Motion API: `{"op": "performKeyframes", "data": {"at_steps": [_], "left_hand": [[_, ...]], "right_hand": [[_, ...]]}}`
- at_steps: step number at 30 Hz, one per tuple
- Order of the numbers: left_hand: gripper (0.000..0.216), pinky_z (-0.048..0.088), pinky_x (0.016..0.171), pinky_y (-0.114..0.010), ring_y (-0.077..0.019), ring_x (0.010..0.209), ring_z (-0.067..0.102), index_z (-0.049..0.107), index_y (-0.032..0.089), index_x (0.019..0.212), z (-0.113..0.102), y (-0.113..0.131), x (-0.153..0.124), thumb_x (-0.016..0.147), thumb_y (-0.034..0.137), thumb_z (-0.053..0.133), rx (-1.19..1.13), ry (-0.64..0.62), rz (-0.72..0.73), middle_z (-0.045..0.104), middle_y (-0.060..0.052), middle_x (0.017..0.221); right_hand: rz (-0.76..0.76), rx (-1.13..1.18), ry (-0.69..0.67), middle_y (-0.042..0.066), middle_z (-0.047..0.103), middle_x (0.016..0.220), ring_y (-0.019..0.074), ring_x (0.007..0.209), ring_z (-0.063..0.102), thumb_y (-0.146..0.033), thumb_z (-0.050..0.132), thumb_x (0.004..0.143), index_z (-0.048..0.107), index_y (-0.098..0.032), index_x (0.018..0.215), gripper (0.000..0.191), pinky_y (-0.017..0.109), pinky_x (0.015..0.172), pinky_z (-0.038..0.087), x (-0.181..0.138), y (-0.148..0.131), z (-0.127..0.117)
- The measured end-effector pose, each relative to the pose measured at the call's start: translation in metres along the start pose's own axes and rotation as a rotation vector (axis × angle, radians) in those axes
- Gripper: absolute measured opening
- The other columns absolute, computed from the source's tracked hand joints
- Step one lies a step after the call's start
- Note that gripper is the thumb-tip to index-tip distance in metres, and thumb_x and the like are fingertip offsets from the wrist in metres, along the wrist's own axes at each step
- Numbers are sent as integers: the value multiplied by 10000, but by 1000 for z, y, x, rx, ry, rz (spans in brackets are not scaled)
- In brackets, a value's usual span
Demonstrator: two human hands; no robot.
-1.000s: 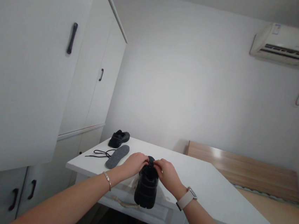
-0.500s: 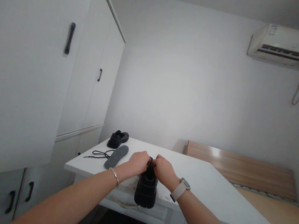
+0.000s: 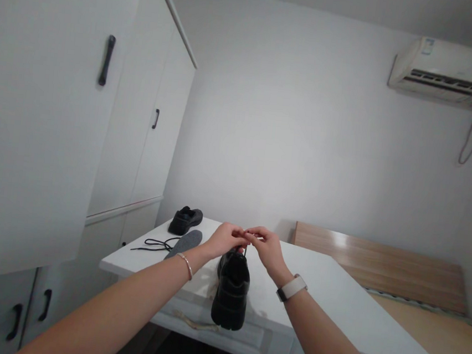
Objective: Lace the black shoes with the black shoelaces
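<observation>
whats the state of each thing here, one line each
near shoe: upright on the table, heel over its edge
lace: pinched above that shoe by left hand and right hand
far shoe: upright
insole: lying flat, out of any shoe
loose lace: lying slack
cupboard doors: shut

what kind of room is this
Most likely a bedroom at home: tall white wardrobe doors line the left wall, a wooden bed frame sits low on the right, and an air conditioner hangs on the wall above it.
</observation>
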State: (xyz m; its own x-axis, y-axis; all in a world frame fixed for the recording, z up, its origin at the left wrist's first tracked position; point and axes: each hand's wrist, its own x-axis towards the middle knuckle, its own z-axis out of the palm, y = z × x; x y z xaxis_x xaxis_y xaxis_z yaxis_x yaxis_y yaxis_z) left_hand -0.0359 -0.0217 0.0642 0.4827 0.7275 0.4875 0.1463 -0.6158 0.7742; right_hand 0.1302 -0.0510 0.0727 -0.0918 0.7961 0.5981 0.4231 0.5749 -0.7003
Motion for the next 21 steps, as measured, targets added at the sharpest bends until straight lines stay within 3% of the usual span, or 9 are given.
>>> {"op": "performKeyframes", "data": {"at_steps": [4, 8, 11, 16, 21], "left_hand": [[296, 542, 643, -284, -124, 635, 623, 638, 123, 819, -1, 1, -4, 972, 374, 606, 14, -71, 12, 627, 15, 700], [314, 546, 679, -303, -138, 684, 643, 643, 124, 843, -9, 5, -10, 999, 381, 553, 101, -135, 39, 655, -6, 755], [260, 543, 723, -325, -157, 732, 651, 662, 125, 836, -14, 14, -13, 963, 346, 610, 234, -167, 101, 667, -7, 779], [92, 494, 897, -406, -194, 906, 626, 675, 138, 870, -13, 29, -17, 915, 214, 649, 486, -168, 251, 670, -40, 923], [61, 462, 947, -434, -219, 998, 591, 645, 132, 905, -7, 26, -23, 918, 116, 587, 573, -92, 319, 636, -57, 979]], "right_hand": [[26, 68, -31, 32, 705, 949, 191, 915, 667, -401, 651, 928, 679, -150, 939, 253, 424, 885, 531, -2, 1, -2], [107, 143, -85, 60, 696, 1050, 208, 967, 662, -478, 543, 977, 653, -158, 1107, 362, 440, 897, 523, -6, 9, -6], [186, 174, -190, 59, 701, 1035, 209, 964, 663, -492, 551, 968, 665, -154, 1054, 367, 447, 910, 512, -12, 16, -5], [224, 247, -343, 45, 705, 982, 199, 937, 665, -468, 590, 952, 671, -151, 961, 327, 433, 901, 515, -20, 21, 3], [225, 311, -343, 44, 696, 996, 194, 933, 666, -421, 603, 954, 660, -148, 981, 280, 420, 875, 537, -20, 27, 6]]}}
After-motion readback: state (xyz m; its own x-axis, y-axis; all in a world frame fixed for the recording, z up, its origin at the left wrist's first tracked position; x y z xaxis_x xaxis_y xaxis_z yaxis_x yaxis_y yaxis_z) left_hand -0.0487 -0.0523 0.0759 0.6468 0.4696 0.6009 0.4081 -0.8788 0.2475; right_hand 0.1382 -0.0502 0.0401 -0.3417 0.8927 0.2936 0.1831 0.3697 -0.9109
